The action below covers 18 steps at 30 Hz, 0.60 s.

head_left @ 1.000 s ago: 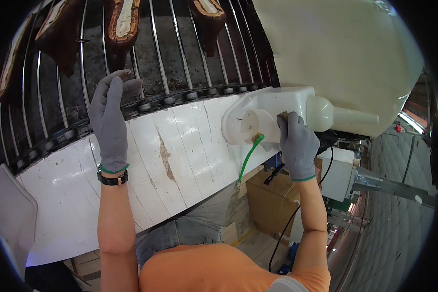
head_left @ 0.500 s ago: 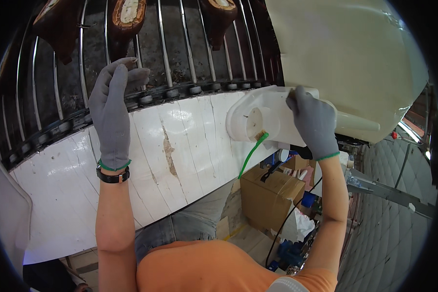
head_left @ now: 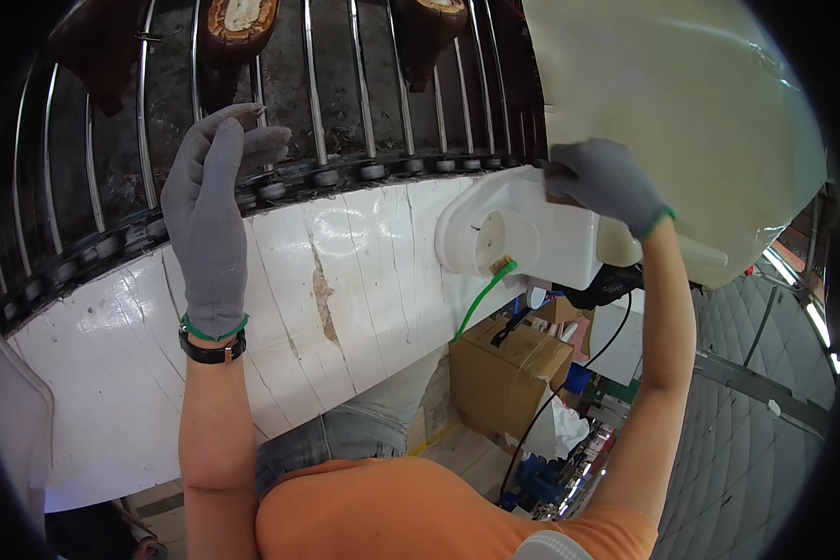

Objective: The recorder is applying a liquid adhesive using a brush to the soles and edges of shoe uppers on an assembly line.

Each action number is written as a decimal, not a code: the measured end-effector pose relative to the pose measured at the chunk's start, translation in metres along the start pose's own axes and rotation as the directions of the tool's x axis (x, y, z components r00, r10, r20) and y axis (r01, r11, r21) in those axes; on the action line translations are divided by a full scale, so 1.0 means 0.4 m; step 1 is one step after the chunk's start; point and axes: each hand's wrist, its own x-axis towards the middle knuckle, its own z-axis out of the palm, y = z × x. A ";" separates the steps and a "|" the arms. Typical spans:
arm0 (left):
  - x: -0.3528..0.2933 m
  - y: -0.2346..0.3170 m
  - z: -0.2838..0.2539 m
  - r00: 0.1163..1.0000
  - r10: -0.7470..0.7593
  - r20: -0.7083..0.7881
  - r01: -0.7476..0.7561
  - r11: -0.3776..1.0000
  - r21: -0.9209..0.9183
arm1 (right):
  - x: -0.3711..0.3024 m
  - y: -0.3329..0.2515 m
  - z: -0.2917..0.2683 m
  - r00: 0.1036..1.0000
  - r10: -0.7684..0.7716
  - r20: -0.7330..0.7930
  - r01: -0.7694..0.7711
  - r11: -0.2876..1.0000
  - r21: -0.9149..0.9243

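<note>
My left hand point(head_left: 213, 215), in a grey glove with a black wristband, is raised with fingers apart against the chrome rods point(head_left: 310, 84) of a conveyor rack, holding nothing. My right hand point(head_left: 607, 182), also gloved, presses on the top back edge of a white plastic housing point(head_left: 523, 233) beside a large cream-coloured cover point(head_left: 681, 121). Brown shoe lasts point(head_left: 241, 21) hang on the rods above my left hand. A green cable tie point(head_left: 483, 294) hangs from the housing's round front.
A white curved panel point(head_left: 345, 289) with worn paint runs under a row of black rollers point(head_left: 373, 172). Below it sit a cardboard box point(head_left: 504, 369), a black cable point(head_left: 569, 383) and small clutter on the floor. A grey checker-plate floor point(head_left: 765, 439) lies to the right.
My right hand has climbed from the housing's front face to its upper back edge. My left hand has risen along the rods. The view has tilted upward a little.
</note>
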 end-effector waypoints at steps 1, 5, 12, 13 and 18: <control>0.000 0.002 0.000 1.000 -0.006 -0.002 0.006 1.000 0.002 | 0.040 -0.014 0.026 0.995 -0.090 -0.040 0.091 0.996 0.022; 0.005 0.011 -0.005 1.000 -0.024 0.003 0.024 0.999 -0.038 | 0.114 -0.014 0.006 0.958 -0.014 0.287 -0.046 0.978 0.202; 0.003 0.009 -0.004 0.998 -0.057 -0.020 0.055 0.994 -0.093 | 0.043 0.048 -0.075 0.909 0.012 0.417 -0.102 0.976 0.194; 0.005 0.009 -0.005 0.999 -0.049 -0.010 0.048 0.993 -0.104 | 0.057 0.040 -0.050 0.936 0.004 0.351 -0.040 0.995 0.096; 0.007 0.013 -0.015 0.997 -0.060 0.038 0.063 0.994 -0.092 | 0.155 -0.034 0.038 0.944 -0.107 0.313 0.064 0.987 0.145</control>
